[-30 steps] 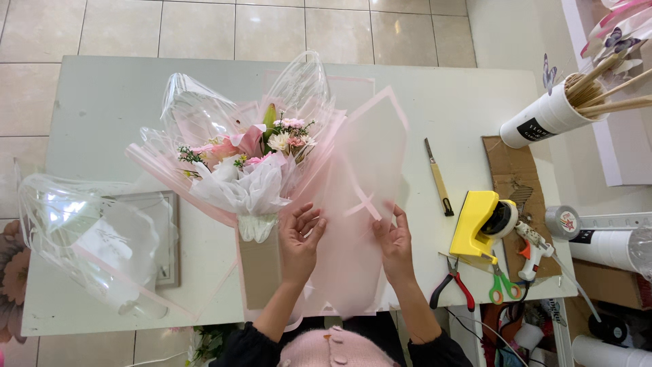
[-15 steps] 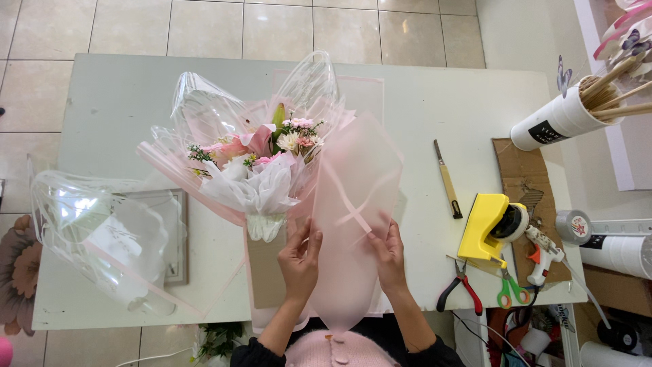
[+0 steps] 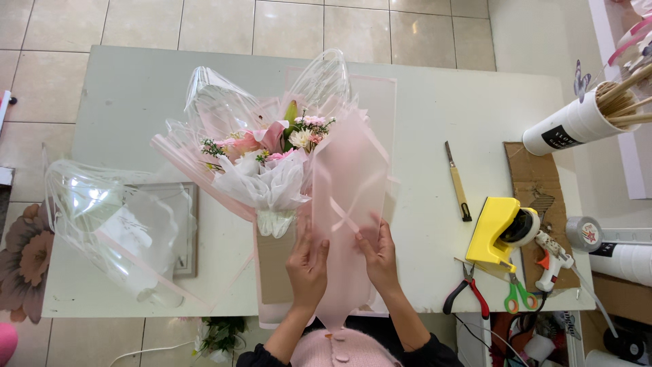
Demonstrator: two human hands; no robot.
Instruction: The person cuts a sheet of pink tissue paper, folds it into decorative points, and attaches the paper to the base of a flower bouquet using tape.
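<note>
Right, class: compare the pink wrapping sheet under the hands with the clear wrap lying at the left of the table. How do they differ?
The pink sheet is frosted and tinted; the clear wrap is see-through and glossy. The pink sheet is folded beside the bouquet, pressed by the left hand and right hand; the clear wrap lies loose and crumpled, untouched. Both are thin wrapping sheets on the white table.

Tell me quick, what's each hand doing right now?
Left hand: open, fingers flat on the pink wrapping sheet.
Right hand: open, pressing the same sheet beside the bouquet.
</note>
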